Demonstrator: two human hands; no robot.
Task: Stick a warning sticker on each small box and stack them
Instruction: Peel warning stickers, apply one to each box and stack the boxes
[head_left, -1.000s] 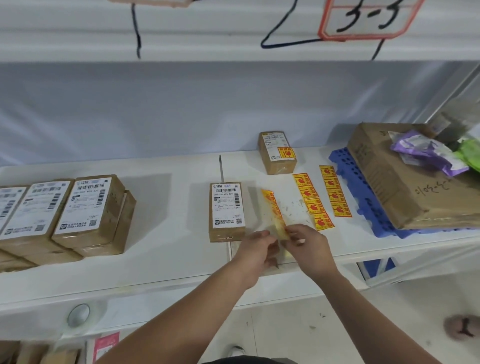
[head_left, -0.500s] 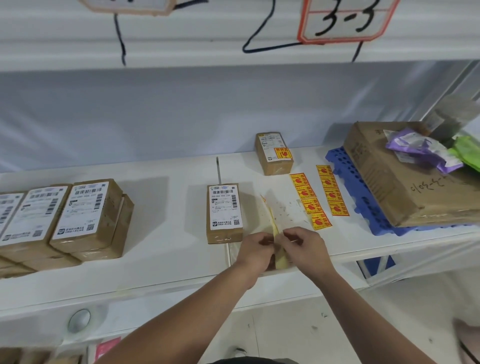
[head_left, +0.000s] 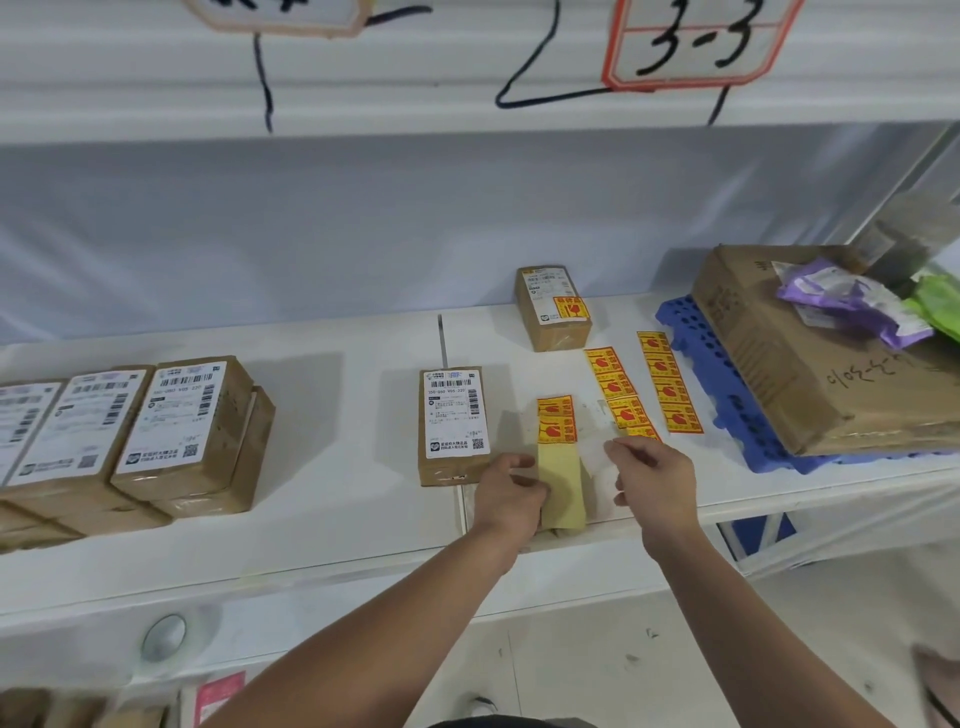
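Observation:
A small brown box (head_left: 452, 423) with a white shipping label and no warning sticker lies on the white shelf (head_left: 332, 467). Just right of it my left hand (head_left: 511, 493) pinches a sticker strip (head_left: 558, 457); its lower backing is bare and two yellow-red stickers remain at its top. My right hand (head_left: 654, 483) is a little apart to the right and pinches a pale, blurred piece, seemingly a peeled sticker (head_left: 597, 467) seen from its back. Behind them stands another small box (head_left: 553, 306) that carries a warning sticker.
Several labelled small boxes (head_left: 182, 431) are piled at the left. Two more sticker strips (head_left: 667, 382) lie on the shelf to the right. A big cardboard box (head_left: 810, 353) with purple and green bags sits on a blue pallet (head_left: 717, 384). An upper shelf overhangs.
My hands have drawn apart: the right one pulled to the right off the strip. The strip now faces up with two stickers showing.

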